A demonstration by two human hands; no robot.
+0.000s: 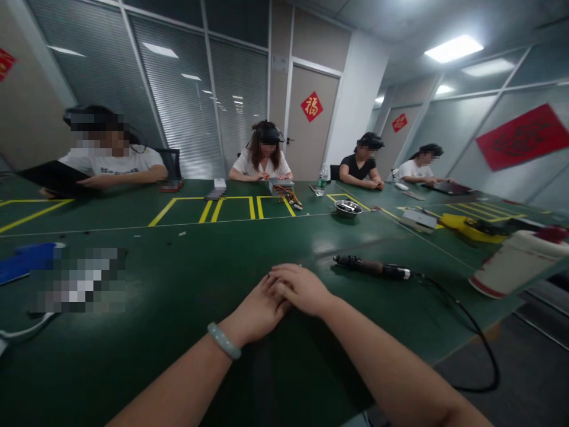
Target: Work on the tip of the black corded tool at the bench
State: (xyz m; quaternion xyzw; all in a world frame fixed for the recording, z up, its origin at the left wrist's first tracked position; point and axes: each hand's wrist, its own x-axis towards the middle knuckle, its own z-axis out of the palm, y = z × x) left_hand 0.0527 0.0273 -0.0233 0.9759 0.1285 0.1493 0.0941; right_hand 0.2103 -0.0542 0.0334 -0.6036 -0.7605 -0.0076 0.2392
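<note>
My left hand (255, 314), with a pale green bangle (224, 341) at its wrist, rests on the green table (178, 356). Across its fingers lies my right hand (309, 290), so the left fingertips are partly hidden. Both hands look relaxed, with fingers loosely extended and no object in them. To the right of the hands, and not touching them, is a black electric screwdriver (371, 267) with a black cable (478, 323) that runs off the table's right edge.
At left lie a pixelated phone-like object (84, 281) and a blue item (31, 261). A metal bowl (348, 208), a water bottle (320, 181) and a grey box with wires (281, 187) stand farther back. A whitish bin (518, 264) is at right. Several people sit across the table.
</note>
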